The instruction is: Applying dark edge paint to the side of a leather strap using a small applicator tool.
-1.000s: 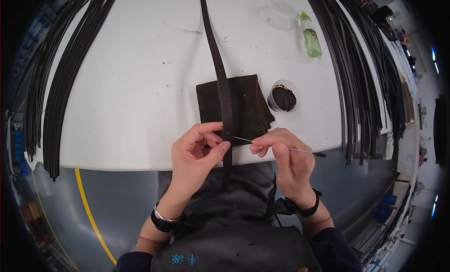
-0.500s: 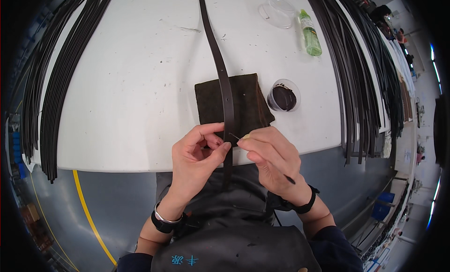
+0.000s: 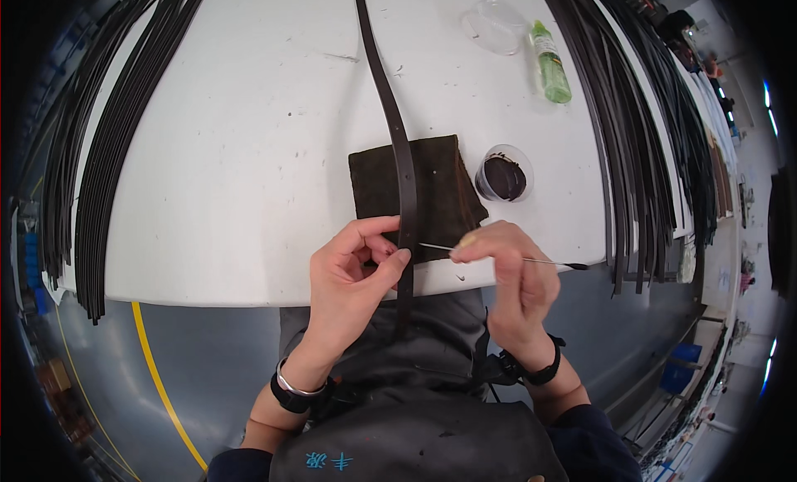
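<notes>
A dark brown belt strap (image 3: 402, 154) with a row of small holes runs down the middle and hangs over the table's near edge. My left hand (image 3: 355, 262) pinches its lower part between thumb and fingers. Between thumb and fingertips, my right hand (image 3: 516, 270) holds a thin metal dabbing stick (image 3: 544, 261) with a dark tip at its right end. Its other end points left, close to the strap's right edge; whether it touches cannot be told. Under the strap lies a folded dark cloth (image 3: 444, 179). Beside the cloth stands a clear cup (image 3: 504, 176) of dark brown paste.
A green bottle (image 3: 550, 64) and a clear round lid (image 3: 495, 25) lie at the back right of the white table (image 3: 224, 166). Bundles of dark straps hang along the left (image 3: 124, 166) and right (image 3: 610, 133) sides.
My right hand has turned, bringing the stick from a steep slant to nearly level, with its dark end now out to the right. My left hand keeps its pinch on the strap.
</notes>
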`<state>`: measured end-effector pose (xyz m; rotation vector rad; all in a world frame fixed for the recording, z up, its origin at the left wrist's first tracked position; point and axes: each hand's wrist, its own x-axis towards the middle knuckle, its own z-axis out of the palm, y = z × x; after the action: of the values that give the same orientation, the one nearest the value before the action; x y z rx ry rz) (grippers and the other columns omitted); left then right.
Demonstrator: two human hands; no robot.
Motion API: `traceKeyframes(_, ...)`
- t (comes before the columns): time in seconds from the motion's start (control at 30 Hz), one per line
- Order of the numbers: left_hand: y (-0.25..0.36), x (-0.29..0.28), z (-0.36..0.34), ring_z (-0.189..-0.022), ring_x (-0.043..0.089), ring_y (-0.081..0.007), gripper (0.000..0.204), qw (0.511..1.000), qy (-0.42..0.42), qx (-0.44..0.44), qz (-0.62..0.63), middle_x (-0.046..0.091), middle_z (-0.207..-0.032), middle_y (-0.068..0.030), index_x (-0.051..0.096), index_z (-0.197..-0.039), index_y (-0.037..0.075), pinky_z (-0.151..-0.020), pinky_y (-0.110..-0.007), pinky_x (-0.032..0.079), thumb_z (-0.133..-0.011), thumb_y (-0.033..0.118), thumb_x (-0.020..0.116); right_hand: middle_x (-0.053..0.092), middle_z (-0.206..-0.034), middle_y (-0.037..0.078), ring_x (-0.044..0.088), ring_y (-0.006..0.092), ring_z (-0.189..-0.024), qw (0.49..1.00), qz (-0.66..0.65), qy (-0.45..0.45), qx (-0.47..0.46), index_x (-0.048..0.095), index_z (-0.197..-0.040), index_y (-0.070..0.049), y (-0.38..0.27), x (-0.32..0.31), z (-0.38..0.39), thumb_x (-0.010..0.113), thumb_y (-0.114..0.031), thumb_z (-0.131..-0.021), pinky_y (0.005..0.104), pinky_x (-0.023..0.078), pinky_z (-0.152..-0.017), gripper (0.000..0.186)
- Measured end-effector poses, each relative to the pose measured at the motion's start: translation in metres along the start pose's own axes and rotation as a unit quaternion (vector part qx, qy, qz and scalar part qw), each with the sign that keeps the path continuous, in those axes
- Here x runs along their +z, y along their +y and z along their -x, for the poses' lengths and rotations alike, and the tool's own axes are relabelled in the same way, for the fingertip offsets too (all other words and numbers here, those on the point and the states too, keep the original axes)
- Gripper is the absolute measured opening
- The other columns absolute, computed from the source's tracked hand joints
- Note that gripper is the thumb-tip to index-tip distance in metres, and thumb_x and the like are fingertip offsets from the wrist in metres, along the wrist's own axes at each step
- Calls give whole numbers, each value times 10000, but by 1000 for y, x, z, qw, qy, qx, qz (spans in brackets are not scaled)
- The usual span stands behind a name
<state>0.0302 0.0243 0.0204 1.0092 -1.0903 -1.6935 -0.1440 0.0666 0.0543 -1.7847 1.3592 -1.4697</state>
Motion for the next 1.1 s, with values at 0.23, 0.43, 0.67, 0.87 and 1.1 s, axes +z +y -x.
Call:
traceKeyframes(0.23,0,-1,1,-704,531,-30,294,1000,-5,8,-7,560,-803,25,616,-1112,4,-567,-183,481,-827,-64,648,646,-853,129,610,279,-751,996,32,-20,-77,604,-901,56,14,14,-1,573,-5,-899,321,496,-640,69)
traceKeyframes(0.43,-4,-4,-1,-713,547,-36,292,1000,-11,10,-7,570,-807,18,613,-1113,2,-565,-183,485,-830,-65,641,632,-871,119,610,287,-772,981,115,-38,-151,623,-944,37,12,15,-4,664,-45,-823,347,501,-651,152)
traceKeyframes(0.67,-1,-4,-3,-715,565,-47,290,1000,-2,-3,16,580,-815,11,604,-1116,-7,-570,-184,490,-833,-62,635,621,-870,117,610,287,-774,982,93,-23,-165,631,-961,32,16,11,2,695,-86,-804,353,494,-661,206)
traceKeyframes(0.87,-2,-5,-4,-720,571,-49,291,1000,-17,11,9,579,-815,4,601,-1119,-4,-580,-192,498,-836,-63,630,649,-891,158,624,295,-776,979,118,-68,-152,623,-962,54,20,16,-1,508,-147,-965,358,500,-686,232)
traceKeyframes(1.1,1,-4,-2,-717,573,-55,310,1000,-3,-10,28,581,-819,5,597,-1136,16,-573,-192,492,-836,-33,656,654,-981,149,657,216,-845,960,-257,47,99,617,-987,62,16,9,9,399,-46,-998,307,514,-798,244)
